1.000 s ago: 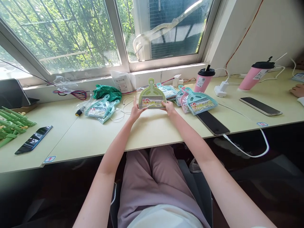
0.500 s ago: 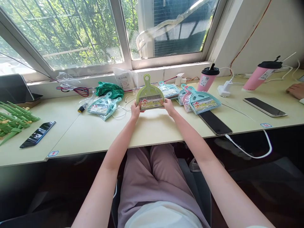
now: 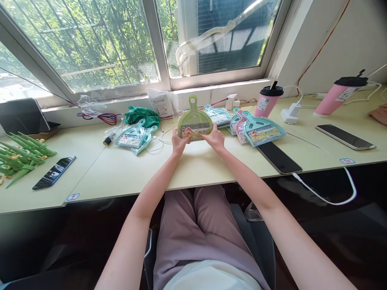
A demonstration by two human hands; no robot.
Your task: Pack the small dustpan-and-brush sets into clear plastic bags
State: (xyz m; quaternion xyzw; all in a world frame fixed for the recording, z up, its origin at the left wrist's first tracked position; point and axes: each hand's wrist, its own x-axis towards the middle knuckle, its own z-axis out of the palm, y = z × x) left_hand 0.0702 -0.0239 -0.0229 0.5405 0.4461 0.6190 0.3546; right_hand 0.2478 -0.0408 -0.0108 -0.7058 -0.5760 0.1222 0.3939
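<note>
Hours counted from the lap (image 3: 202,237), and twelve is filled by the window (image 3: 121,52); below it the pale table (image 3: 145,169) is stretched from side to side. Green stalks (image 3: 21,155) are heaped at ten, backed by a dark screen (image 3: 21,114). At one, blue and pink pans (image 3: 260,131) are overlapped.

And here, dead on twelve, the green pan (image 3: 195,123) is held upright, handle up, bristles and a label shown low on its face; whether its bottom edge is touching the table cannot be told. Close behind its right side, a pile of pans (image 3: 219,117) is seen, and two blue pans (image 3: 130,139) are lapped near eleven.

Pink cups next: one cup (image 3: 266,104) is placed at one, a second cup (image 3: 335,98) at two. A green bag (image 3: 142,117) is crumpled at eleven. The black phone (image 3: 281,159) is tucked partly under the front blue pan.

Now the hands: the green pan's lower left corner is gripped by the left hand (image 3: 179,143), its lower right by the right hand (image 3: 215,139), thumbs pressed to the front. Smallest, a charger (image 3: 290,114) is spotted between one and two.
</note>
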